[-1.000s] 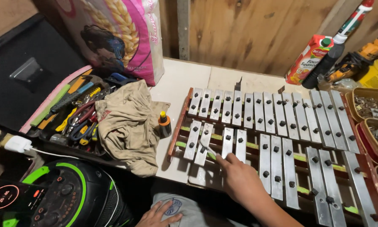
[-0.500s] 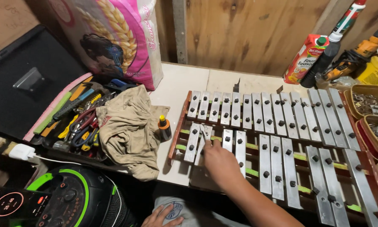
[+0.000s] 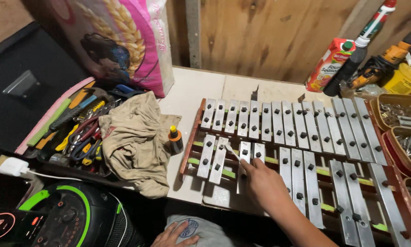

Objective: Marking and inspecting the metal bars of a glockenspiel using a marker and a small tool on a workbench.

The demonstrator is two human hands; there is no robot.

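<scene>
Nearest the camera, bottom edge: left hand rests on a lap, fingers loosely curled on grey fabric with a round emblem; nothing gripped as far as can be seen. Left of it, a black speaker with green rings, with a small lit display at the corner.

Right hand reaches from lower right over the front edge of the metal-bar instrument. Fingers pinched together on a thin pale stick, which slants up and left. Its tip lies on or just above the short bars in the lower row's left group; contact cannot be confirmed.

The instrument lies on the pale surface: two rows of silver bars with black pegs on a red-brown wooden frame. The lower row has gaps, with bare frame and green strips showing.

Just beside the frame's left end stands a small dark bottle with a yellow tip and orange band, upright. A crumpled tan cloth lies touching it. Left of that is a tray of hand tools, pliers and screwdrivers with yellow and red grips. A white charger plug sits below the tray.

Far: pink printed sack leaning against the wooden wall. Far right: red juice carton, tall dark tube with a red cap, yellow containers, brown trays of small metal parts.
</scene>
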